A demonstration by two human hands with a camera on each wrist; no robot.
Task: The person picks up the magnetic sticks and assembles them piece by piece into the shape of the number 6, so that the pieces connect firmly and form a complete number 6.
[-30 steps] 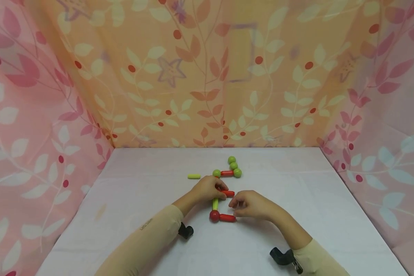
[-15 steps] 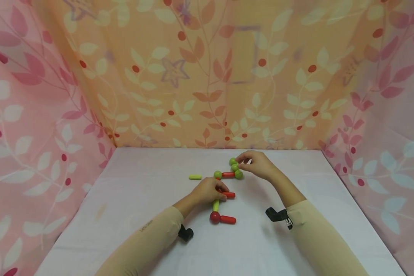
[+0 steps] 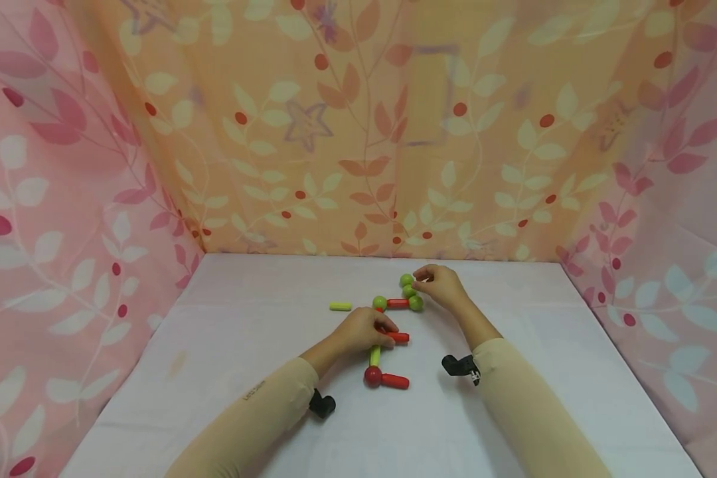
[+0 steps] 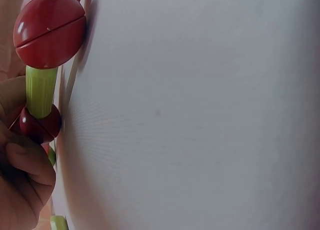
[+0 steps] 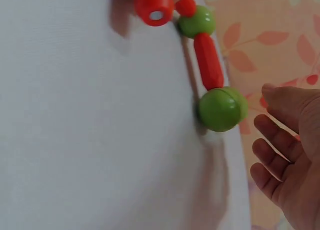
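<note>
My left hand [image 3: 363, 330] grips the middle of a joined ball-and-rod toy, its fingers around a dark red ball [image 4: 41, 125]. From that ball a yellow-green rod [image 4: 41, 89] runs to a larger-looking red ball [image 4: 50, 29] at the near end. Two red rods, a middle one [image 3: 399, 338] and a near one [image 3: 395, 381], stick out to the right. Farther back, a green ball [image 3: 380, 303] and a red rod [image 3: 398, 303] lead to several green balls [image 3: 415, 303]. Beside these, my right hand [image 3: 442, 287] has loosely bent fingers and nothing between them.
A loose yellow-green rod [image 3: 340, 306] lies left of the toy on the white table [image 3: 245, 292]. Black wrist cameras, one left [image 3: 321, 403] and one right [image 3: 461, 366], hang under the sleeves. Leaf-patterned curtains [image 3: 358, 133] stand at the back and sides.
My right hand has moved away from the near red rods, back to the green balls, and its forearm has swung slightly left. My left hand stays on the toy.
</note>
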